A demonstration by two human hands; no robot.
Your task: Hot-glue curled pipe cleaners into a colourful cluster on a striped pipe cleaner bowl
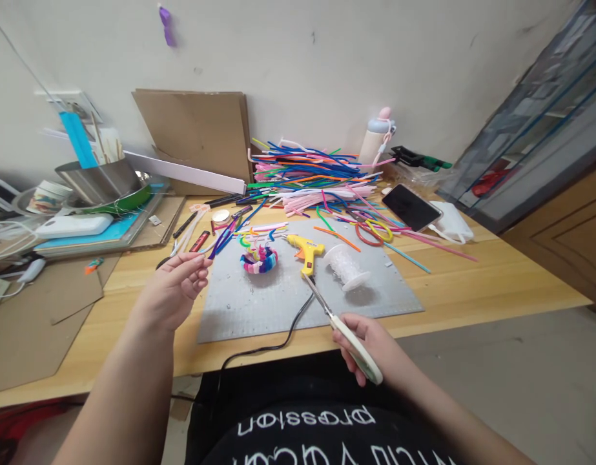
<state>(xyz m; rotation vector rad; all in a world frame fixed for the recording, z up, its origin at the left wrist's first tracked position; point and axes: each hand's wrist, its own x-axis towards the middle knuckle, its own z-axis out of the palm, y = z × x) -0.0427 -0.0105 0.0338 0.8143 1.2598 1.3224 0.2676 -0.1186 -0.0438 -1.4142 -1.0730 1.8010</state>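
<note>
My left hand (180, 287) is closed in a pinch over the left edge of the cutting mat (230, 316). At its fingertips are the ends of dark blue and purple pipe cleaners (224, 241); the exact grip is partly hidden. My right hand (363, 345) grips scissors (349, 341) with cream handles, blades pointing up and left toward the glue gun. On the mat sit a round pipe-cleaner piece (259, 261) in pink, blue and white, a yellow glue gun (307, 250), and a spool of clear line (347, 268).
A large heap of pipe cleaners (312, 181) lies behind the mat. Red and yellow handled scissors (375, 231), a phone (412, 207) and a bottle (375, 142) are to the right. The glue gun's black cord (263, 349) crosses the table's front edge. Cardboard (195, 129) leans on the wall.
</note>
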